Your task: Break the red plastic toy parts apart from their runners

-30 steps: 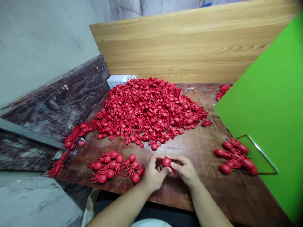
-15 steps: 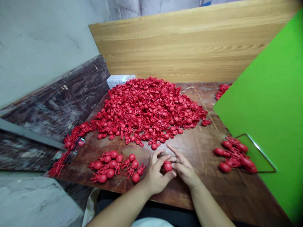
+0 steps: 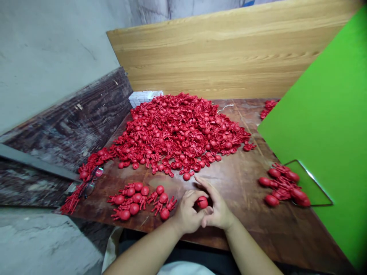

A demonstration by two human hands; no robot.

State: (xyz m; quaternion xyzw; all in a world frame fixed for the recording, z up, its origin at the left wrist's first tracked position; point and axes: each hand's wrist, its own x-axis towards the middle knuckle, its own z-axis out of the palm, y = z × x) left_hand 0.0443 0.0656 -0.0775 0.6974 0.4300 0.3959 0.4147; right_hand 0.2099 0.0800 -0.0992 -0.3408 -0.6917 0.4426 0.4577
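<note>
Between my two hands is a red plastic figure; its round head shows, with a dark slit across it, and its body is hidden by my fingers. My left hand grips it from the left, thumb and curled fingers around the head. From the right, my right hand closes on it too, its thumb laid against my left thumb and its fingers behind the head. Just left of my hands lies a group of round-headed red figures. Beyond my fingertips spreads a large pile of red figure parts, many of them hollow half-shells.
More red figures lie at the right, by a metal wire handle on a green panel. Glasses rest at the left table edge beside red parts. A white box stands behind the pile, before a wooden board.
My right hand has moved in to the left and closed round the figure, its thumb now at my left thumb. The slit in the head shows more clearly.
</note>
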